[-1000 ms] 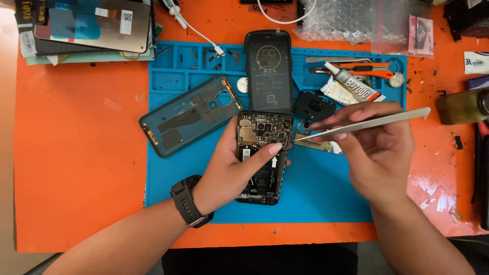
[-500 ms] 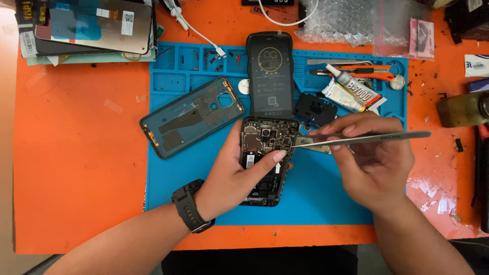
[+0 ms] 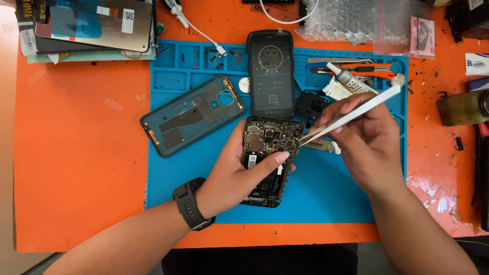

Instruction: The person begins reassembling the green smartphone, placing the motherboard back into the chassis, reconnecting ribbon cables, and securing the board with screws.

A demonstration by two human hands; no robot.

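An opened phone [image 3: 268,147] with its circuit board exposed lies on the blue repair mat [image 3: 331,198]. My left hand [image 3: 239,170], with a black watch on the wrist, grips the phone's lower half, thumb laid across it. My right hand [image 3: 364,140] holds metal tweezers [image 3: 351,114], whose tips touch the phone's upper right edge. The phone's dark back cover [image 3: 192,113] lies on the mat to the left. A second phone [image 3: 270,74] with a lit screen lies just beyond the opened one.
A glue tube [image 3: 351,81], an orange-handled tool [image 3: 374,74] and a small black part [image 3: 311,104] lie in the mat's top right. Screens and boxes [image 3: 86,25] are stacked at top left. A bubble-wrap bag [image 3: 356,20] and white cables [image 3: 196,28] lie at the back of the orange table [image 3: 76,168].
My right hand has tilted the tweezers up again after lowering them flat, keeping the tips at the phone's upper right edge. My left hand stays on the phone.
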